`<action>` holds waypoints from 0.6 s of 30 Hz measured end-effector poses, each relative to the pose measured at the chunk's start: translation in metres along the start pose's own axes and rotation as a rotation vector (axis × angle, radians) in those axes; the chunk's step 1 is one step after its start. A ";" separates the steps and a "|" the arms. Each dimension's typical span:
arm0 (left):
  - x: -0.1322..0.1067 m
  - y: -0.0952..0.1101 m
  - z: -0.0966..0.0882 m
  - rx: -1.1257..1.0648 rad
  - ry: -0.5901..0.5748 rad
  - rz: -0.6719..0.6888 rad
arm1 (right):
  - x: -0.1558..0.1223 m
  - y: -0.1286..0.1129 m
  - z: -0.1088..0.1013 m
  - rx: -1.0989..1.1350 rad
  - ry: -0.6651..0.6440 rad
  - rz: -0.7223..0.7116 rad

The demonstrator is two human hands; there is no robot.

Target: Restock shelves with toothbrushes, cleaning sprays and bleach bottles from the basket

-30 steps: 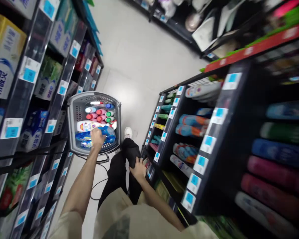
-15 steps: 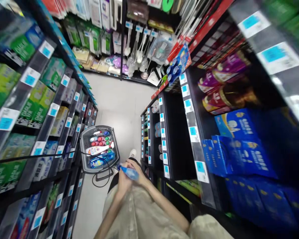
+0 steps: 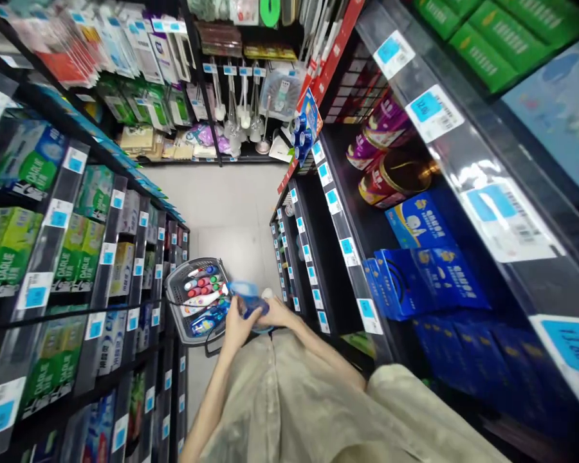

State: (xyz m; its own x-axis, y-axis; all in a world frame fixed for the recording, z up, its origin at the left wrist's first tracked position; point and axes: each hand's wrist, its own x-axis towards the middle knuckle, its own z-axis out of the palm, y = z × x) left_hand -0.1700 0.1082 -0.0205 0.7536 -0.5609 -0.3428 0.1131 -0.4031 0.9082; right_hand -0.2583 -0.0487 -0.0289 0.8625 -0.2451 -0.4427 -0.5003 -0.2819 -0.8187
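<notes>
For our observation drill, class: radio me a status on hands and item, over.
Left hand and right hand both gripping blue pack. Pack beside basket, not in it. Nothing blocking the hands.

The left hand (image 3: 238,323) and right hand (image 3: 278,314) cover much of the blue plastic pack (image 3: 249,299) (its print too blurred to read). In the grey mesh basket (image 3: 172,292), the colourful items (image 3: 202,283) are too small to identify.

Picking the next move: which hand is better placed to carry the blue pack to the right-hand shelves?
Probably the right hand: it grips the blue pack and lies beside the right-hand shelves. The left hand also grips it, but on the basket side.
</notes>
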 end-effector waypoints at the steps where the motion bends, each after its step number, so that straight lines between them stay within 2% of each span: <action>1: 0.007 0.002 0.004 -0.013 -0.007 0.020 | 0.005 -0.001 -0.013 0.030 0.022 -0.013; 5: 0.027 0.013 0.028 -0.082 -0.043 0.039 | 0.018 -0.009 -0.060 0.191 0.155 -0.040; 10: 0.050 0.045 0.056 -0.045 -0.144 0.109 | 0.024 -0.020 -0.100 0.365 0.350 -0.043; 14: 0.078 0.070 0.068 -0.014 -0.207 0.158 | 0.035 -0.024 -0.123 0.468 0.456 -0.024; 18: 0.119 0.084 0.072 0.008 -0.260 0.162 | 0.066 -0.027 -0.149 0.494 0.563 -0.015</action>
State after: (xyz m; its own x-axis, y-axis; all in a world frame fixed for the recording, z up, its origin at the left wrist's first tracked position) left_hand -0.1175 -0.0447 -0.0025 0.5701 -0.7844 -0.2443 -0.0011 -0.2981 0.9545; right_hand -0.1987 -0.1954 0.0186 0.6336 -0.7193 -0.2850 -0.2826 0.1278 -0.9507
